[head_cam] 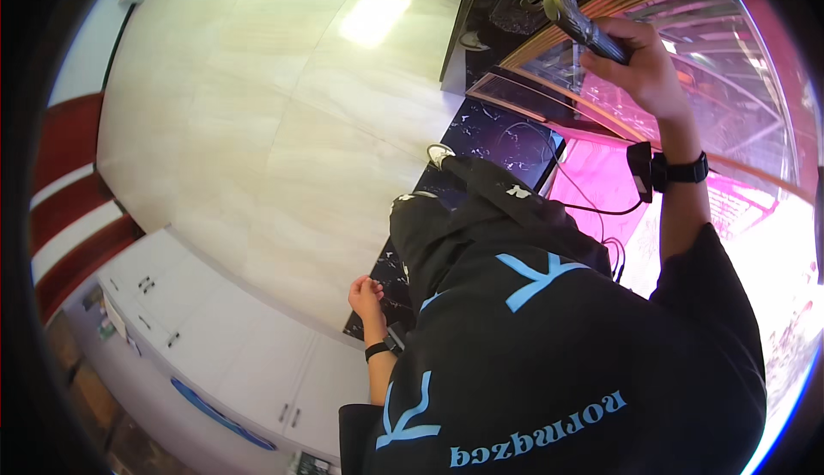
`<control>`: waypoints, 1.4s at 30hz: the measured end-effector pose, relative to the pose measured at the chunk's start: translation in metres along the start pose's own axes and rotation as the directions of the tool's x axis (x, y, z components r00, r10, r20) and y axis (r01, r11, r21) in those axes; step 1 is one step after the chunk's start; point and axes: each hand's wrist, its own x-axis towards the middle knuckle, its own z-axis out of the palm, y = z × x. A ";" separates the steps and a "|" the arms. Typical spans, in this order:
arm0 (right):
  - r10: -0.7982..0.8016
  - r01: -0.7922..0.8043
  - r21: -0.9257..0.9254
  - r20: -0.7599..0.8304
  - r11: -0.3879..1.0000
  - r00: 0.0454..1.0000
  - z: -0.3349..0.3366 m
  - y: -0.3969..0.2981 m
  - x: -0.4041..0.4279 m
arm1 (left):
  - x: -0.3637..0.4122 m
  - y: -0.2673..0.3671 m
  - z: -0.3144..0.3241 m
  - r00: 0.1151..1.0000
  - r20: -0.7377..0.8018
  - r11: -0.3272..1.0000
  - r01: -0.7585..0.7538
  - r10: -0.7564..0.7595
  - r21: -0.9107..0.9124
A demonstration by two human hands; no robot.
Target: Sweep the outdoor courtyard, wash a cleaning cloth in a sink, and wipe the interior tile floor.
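My right hand (634, 66) is wrapped around the lever handle (592, 34) of a dark door at the upper right. The handle has an aged-brass neck and a dark, ribbed grip. A black strap with a small device and a cable circles my right wrist. Low at the centre, beside my body, hangs my left hand (365, 296), its fingers curled in and nothing visible in them. Another black strap with a small device is on the left wrist. The door's glass panel (714, 82), edged with gold-coloured trim, lies beyond my right hand.
My legs in black trousers stand over a dark marbled threshold strip (492, 130). Beyond it is a glossy beige tiled floor (244, 89). White cabinets (251, 353) line the lower left, near red-and-white steps (77, 217). A pink mat (595, 179) and loose cables lie at the right.
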 end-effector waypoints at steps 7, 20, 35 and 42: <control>0.078 -0.162 -0.482 -0.191 0.861 0.979 0.018 -0.023 0.015 | 0.088 0.034 -0.044 0.982 0.183 0.979 0.002 -0.040 0.202; 0.177 -0.342 -0.404 -0.392 0.848 0.903 0.023 -0.048 0.011 | 0.175 0.133 -0.077 0.966 0.254 0.889 -0.079 -0.043 0.451; 0.121 -0.230 -0.292 -0.348 0.928 0.930 0.010 -0.055 0.023 | 0.081 0.028 -0.027 0.941 0.244 0.878 0.098 -0.235 0.468; 0.110 -0.256 -0.332 -0.400 0.908 0.910 0.006 -0.035 0.042 | 0.002 0.020 0.018 0.947 0.290 0.940 -0.216 0.136 0.264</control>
